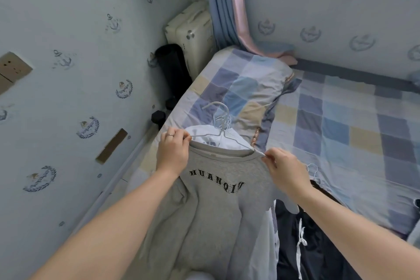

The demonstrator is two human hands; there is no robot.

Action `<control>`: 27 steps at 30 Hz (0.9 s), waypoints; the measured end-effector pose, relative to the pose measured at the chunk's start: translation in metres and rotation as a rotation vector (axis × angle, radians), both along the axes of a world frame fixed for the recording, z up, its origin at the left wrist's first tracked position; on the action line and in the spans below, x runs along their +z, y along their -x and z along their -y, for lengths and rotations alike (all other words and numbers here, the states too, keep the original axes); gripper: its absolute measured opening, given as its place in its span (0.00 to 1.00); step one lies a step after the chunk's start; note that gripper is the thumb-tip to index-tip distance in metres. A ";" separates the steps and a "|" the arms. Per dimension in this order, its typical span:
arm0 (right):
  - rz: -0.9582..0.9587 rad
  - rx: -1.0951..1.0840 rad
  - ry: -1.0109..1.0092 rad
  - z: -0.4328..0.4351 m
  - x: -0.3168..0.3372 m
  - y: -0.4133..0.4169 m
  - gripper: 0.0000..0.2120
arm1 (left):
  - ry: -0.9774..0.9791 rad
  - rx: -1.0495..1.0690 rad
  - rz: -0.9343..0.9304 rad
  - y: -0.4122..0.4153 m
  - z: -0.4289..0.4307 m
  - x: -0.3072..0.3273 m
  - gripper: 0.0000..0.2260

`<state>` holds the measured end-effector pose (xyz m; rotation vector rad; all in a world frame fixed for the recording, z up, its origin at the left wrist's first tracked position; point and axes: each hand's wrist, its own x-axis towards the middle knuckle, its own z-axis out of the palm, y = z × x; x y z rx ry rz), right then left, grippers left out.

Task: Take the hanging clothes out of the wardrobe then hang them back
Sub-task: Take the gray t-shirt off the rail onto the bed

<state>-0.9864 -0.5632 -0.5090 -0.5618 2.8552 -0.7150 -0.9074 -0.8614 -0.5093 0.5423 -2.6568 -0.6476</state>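
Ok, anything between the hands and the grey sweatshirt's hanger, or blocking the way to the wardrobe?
No: the left hand and right hand each pinch an end of the wire hanger carrying the grey sweatshirt. The wardrobe is out of view, so that path cannot be judged.

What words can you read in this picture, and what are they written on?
"HUANQI" plus a last letter lost in a fold: black print on the grey sweatshirt on the wire hanger.
White garment underneath: dark print, mostly hidden, unreadable.
Wallpaper emblems: script too blurred.
Pillowcase edge strip: lettering too small.
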 end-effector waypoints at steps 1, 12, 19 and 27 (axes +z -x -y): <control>0.010 -0.003 -0.034 0.006 -0.007 0.010 0.08 | -0.010 -0.006 0.023 0.009 0.005 -0.007 0.07; 0.070 -0.040 -0.264 0.085 -0.148 0.136 0.11 | -0.065 -0.075 0.237 0.130 0.077 -0.147 0.06; 0.102 -0.098 -0.358 0.126 -0.257 0.180 0.12 | -0.106 -0.159 0.322 0.194 0.119 -0.268 0.07; 0.382 -0.205 -0.215 0.146 -0.320 0.189 0.21 | -0.233 -0.242 0.415 0.217 0.128 -0.330 0.19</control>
